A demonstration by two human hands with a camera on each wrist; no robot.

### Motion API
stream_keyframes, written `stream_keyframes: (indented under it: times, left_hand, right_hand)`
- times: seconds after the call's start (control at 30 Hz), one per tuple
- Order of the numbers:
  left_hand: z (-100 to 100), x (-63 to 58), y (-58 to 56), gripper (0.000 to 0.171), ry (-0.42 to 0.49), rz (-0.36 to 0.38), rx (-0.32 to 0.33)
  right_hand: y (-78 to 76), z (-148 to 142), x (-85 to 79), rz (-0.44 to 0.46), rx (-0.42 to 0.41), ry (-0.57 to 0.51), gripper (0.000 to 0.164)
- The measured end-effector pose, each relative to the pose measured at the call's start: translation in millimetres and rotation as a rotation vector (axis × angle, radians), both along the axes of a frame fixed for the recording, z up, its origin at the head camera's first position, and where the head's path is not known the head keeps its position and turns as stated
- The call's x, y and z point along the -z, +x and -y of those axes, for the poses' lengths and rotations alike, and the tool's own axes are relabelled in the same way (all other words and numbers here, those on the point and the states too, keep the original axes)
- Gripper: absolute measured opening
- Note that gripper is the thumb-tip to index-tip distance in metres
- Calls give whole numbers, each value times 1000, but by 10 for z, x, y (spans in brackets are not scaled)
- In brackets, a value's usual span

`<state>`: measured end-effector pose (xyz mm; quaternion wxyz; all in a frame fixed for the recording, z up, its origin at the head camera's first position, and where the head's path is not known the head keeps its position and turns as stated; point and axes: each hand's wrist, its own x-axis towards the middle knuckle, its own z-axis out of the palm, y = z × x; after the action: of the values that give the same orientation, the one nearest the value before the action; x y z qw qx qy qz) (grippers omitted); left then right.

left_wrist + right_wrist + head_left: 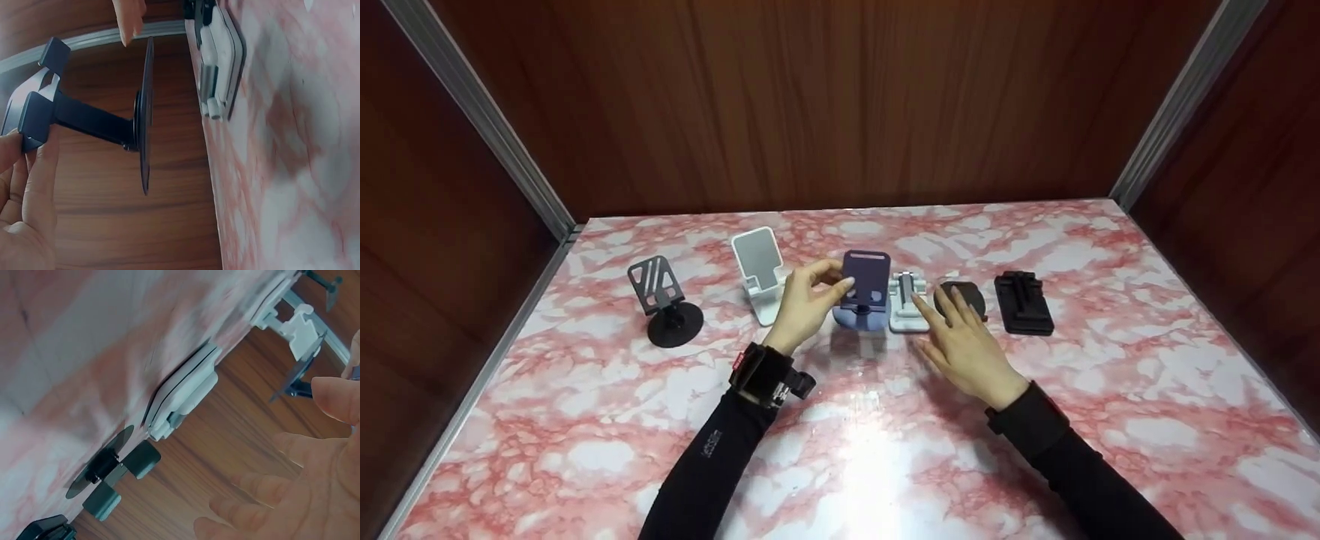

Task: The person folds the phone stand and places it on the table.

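Note:
My left hand (806, 300) pinches the upper plate of a dark purple-blue phone stand (868, 271) between thumb and fingers. In the left wrist view the stand's round base (145, 118) hangs above the table, apart from it. My right hand (969, 352) is held with fingers spread and holds nothing. It hovers in front of a white folded phone stand (910, 321) and a black round-based stand (973, 294), partly covering the latter. The right wrist view shows the palm (320, 484) facing the camera, clear of both.
A white upright phone stand (760, 262) is left of my left hand, with a black round-based stand (675, 325) farther left. On the right lies a black folded stand (1024, 304). All rest on a pink-and-white marbled table (600, 457) enclosed by brown wood-grain panels (840, 105).

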<state>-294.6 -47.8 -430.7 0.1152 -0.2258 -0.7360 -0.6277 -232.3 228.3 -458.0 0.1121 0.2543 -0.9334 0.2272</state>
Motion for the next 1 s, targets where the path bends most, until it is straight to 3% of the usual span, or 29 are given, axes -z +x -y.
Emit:
stream_keyframes:
  times: [0.03,0.17,0.2,0.3,0.4,0.43,0.53,0.63,0.73,1.0]
  left_hand:
    - [-25,-110,103,13,-6,13,1]
    - [-41,-164,187,12,-13,-33,19]
    - [-29,-62,95,13,-1,-59,30]
    - [-31,-34,92,12,6,-102,37]
    - [-39,-25,101,12,15,-88,45]
    - [-56,-134,212,12,8,-67,42]
    - [-74,-164,255,12,-1,-28,34]
    - [-91,-178,282,11,-14,-20,14]
    - [-103,-180,303,10,-16,-34,-2]
    - [-89,-171,351,11,-15,-39,13]
  right_hand:
    - [-72,-34,112,-7,-15,-19,64]
    - [-409,-194,587,33,-59,-68,73]
    - [-490,-230,697,55,-65,-77,75]
    - [-600,-272,806,157,-95,-146,80]
    - [-529,-210,637,273,-131,-265,78]
    - [-464,-168,517,327,-144,-310,79]
    - [-262,-22,145,521,-171,-480,80]
    - [-153,93,-111,701,-176,-647,81]
    - [-172,157,-165,795,-178,-776,76]
    - [-269,205,-97,925,-190,-982,69]
